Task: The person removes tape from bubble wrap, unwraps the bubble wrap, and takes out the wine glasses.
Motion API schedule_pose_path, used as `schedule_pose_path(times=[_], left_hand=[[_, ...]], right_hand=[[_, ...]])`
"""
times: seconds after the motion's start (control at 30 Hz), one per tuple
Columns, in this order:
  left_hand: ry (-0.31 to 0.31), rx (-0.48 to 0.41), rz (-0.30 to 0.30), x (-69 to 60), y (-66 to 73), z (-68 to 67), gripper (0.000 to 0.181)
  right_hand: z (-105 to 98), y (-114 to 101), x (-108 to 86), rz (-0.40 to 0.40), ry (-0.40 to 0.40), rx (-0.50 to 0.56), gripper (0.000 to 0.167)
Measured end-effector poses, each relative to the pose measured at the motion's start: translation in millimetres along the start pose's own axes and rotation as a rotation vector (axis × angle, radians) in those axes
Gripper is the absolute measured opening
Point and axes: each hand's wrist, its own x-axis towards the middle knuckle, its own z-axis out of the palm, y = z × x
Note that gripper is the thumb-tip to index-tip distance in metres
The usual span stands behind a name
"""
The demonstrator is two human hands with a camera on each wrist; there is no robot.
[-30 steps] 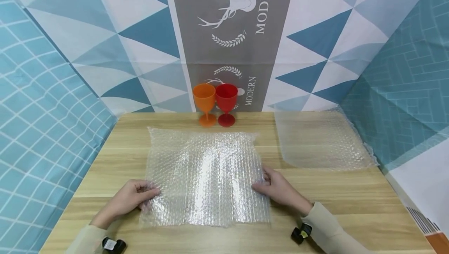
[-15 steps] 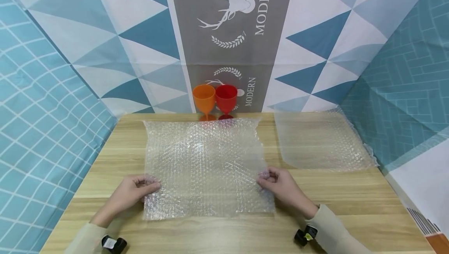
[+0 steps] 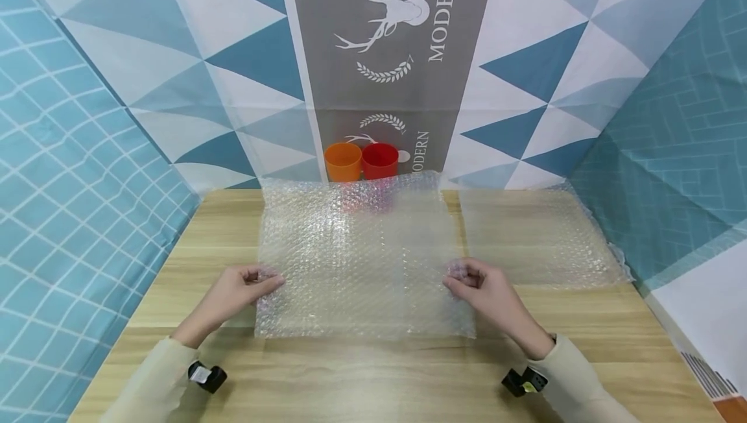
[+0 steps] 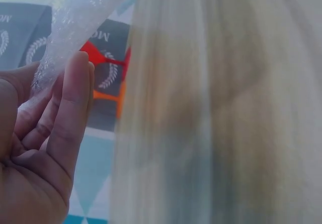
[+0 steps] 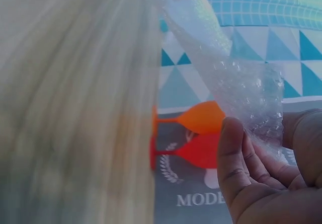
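Note:
A clear sheet of bubble wrap [image 3: 362,261] is held up off the table in the head view. My left hand [image 3: 236,290] pinches its left edge between thumb and fingers. At the opposite edge, my right hand [image 3: 487,290] pinches it the same way. Each wrist view shows the wrap passing between thumb and fingers, with a gap above the table. Behind the sheet stand an orange goblet [image 3: 343,158] and a red goblet [image 3: 380,158], side by side. Their stems and feet are blurred through the wrap in the head view.
Another piece of bubble wrap [image 3: 537,238] lies flat at the back right of the wooden table [image 3: 373,377]. A patterned cloth [image 3: 385,85] hangs behind the table's back edge, and blue cloths flank both sides.
Both hands have moved forward and up with the bubble wrap between them. Its far edge now covers the lower parts of the two goblets, which stay in place.

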Motion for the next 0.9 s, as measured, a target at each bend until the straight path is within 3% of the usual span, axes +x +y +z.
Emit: schedule_pose_path(times=[0.2,0.67,0.9], left_hand=[[-0.025,-0.013,0.040,20.9,15.2,10.0,0.029],[-0.085,-0.112,0.147,56.9,49.7,52.0,0.025],[-0.105,-0.142,0.188,71.5,70.6,70.4,0.025]], right_hand=[[-17,-7,1.2,-0.001,0.048,0.002,0.029],[-65,10,-0.2,0.002,0.214,-0.188,0.031],[-93,20,-0.2,0.067,0.255,-0.124,0.038]])
